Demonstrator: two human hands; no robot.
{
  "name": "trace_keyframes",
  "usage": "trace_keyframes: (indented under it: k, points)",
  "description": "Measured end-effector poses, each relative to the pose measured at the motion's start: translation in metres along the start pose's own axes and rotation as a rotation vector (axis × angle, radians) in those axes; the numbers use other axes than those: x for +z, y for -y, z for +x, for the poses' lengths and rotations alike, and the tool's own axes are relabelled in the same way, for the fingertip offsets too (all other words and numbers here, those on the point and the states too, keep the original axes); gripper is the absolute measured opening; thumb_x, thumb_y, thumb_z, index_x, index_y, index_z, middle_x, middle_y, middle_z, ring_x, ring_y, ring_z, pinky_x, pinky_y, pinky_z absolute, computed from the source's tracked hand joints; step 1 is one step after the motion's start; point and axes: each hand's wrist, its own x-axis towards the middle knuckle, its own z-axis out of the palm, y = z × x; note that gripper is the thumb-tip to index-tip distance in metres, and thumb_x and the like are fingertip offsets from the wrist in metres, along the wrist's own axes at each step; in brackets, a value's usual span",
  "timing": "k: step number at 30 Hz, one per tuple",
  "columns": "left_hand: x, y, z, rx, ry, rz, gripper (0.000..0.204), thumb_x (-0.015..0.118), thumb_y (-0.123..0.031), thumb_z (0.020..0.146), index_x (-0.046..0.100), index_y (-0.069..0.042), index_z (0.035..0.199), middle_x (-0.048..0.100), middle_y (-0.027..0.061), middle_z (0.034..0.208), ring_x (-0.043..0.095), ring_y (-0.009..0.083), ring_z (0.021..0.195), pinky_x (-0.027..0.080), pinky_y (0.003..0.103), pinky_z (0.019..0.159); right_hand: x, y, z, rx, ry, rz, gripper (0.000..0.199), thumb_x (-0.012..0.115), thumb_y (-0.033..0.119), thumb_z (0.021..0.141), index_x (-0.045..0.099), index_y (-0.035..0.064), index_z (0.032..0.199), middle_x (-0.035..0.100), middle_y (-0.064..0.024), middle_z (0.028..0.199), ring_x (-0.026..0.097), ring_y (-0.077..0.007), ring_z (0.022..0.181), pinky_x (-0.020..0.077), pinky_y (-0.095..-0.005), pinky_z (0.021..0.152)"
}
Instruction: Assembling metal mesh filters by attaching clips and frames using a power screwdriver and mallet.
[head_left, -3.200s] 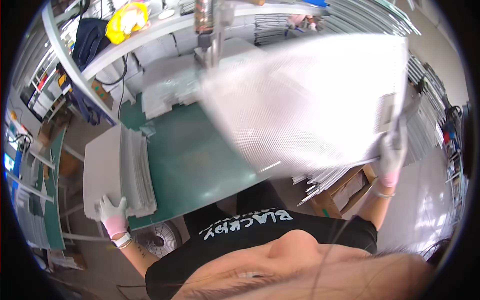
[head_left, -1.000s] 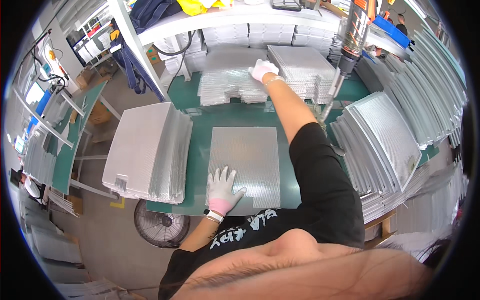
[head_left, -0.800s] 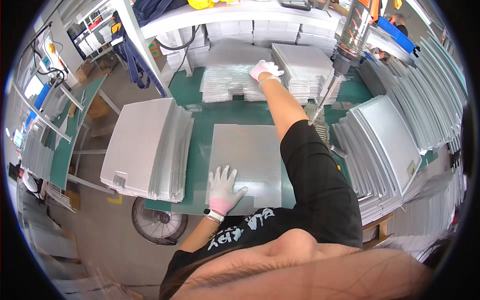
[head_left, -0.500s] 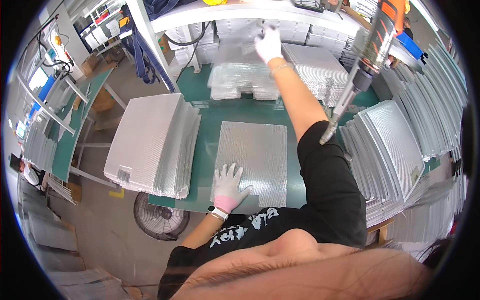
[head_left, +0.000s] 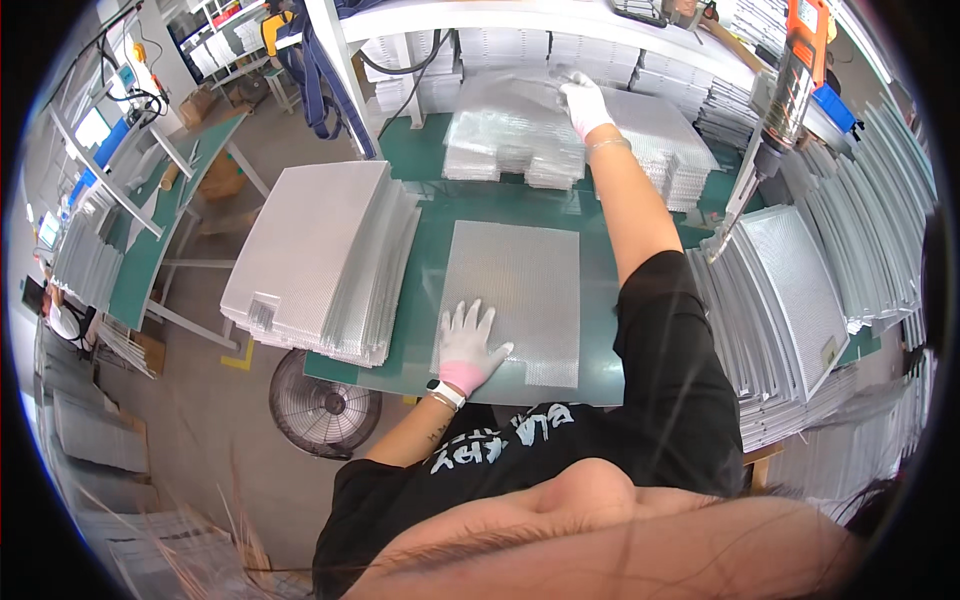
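A grey perforated metal mesh sheet [head_left: 535, 290] lies flat on the green tabletop in front of me. My left hand [head_left: 468, 340], in a white glove with a pink cuff, rests on its left part with fingers spread. Farther off, my right hand [head_left: 585, 105], also gloved, reaches to a back pile of mesh sheets [head_left: 515, 155]. Its fingers are closed at the right corner of the pile's top sheet, which looks slightly blurred; the fingertips are partly hard to make out. Beside that pile stands another stack of mesh sheets [head_left: 655, 130].
A tall, leaning stack of sheets [head_left: 305, 230] stands at the left of the table, and more sheets [head_left: 795, 260] lean at the right. An orange power screwdriver [head_left: 795, 90] hangs at the upper right. A white shelf [head_left: 520, 22] spans the back. A floor fan [head_left: 328, 405] stands below.
The view has shifted, so the table things sit a little to the right and higher. My left hand stays flat on the sheet; my right hand remains at the back pile, less blurred.
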Motion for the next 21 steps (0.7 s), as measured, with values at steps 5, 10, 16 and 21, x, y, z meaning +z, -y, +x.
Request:
trace_keyframes:
  k: [5, 10, 16, 21]
  points:
    - [0.005, 0.006, -0.003, -0.035, -0.006, -0.02, 0.074, 0.061, -0.055, 0.083, 0.048, -0.008, 0.139, 0.041, 0.0185, 0.147, 0.032, 0.0407, 0.138, 0.018, 0.053, 0.116, 0.041, 0.005, -0.031, -0.129, 0.103, -0.639, 0.043, 0.053, -0.004, 0.085, 0.06, 0.001, 0.127, 0.067, -0.0069, 0.109, 0.063, -0.0147, 0.085, 0.0499, -0.026, 0.08]
    - [-0.003, -0.004, 0.012, -0.013, 0.017, -0.032, 0.075, 0.06, -0.054, 0.084, 0.047, -0.007, 0.14, 0.039, 0.0183, 0.149, 0.03, 0.0402, 0.14, 0.017, 0.053, 0.117, 0.008, 0.01, -0.028, -0.453, -0.005, -0.242, 0.045, 0.049, -0.005, 0.083, 0.062, 0.0025, 0.126, 0.068, -0.0079, 0.112, 0.062, -0.0128, 0.092, 0.0488, -0.0259, 0.08]
    - [0.03, 0.024, 0.007, -0.032, 0.031, -0.113, 0.072, 0.058, -0.049, 0.087, 0.043, -0.007, 0.144, 0.038, 0.0204, 0.149, 0.031, 0.0388, 0.14, 0.018, 0.051, 0.118, -0.008, 0.034, -0.114, -0.288, 0.013, 0.048, 0.044, 0.046, -0.004, 0.085, 0.064, 0.0044, 0.124, 0.061, 0.0007, 0.092, 0.048, -0.0058, 0.071, 0.0412, -0.0185, 0.065]
    - [-0.021, 0.055, 0.008, -0.32, -0.152, -1.968, 0.071, 0.044, -0.053, 0.097, 0.039, 0.002, 0.141, 0.045, 0.024, 0.141, 0.044, 0.0334, 0.132, 0.035, 0.043, 0.111, -0.074, 0.024, -0.274, -0.146, 0.166, -0.284, 0.045, 0.044, -0.004, 0.077, 0.065, 0.0001, 0.116, 0.063, -0.0024, 0.096, 0.054, -0.0116, 0.083, 0.0452, -0.0245, 0.08]
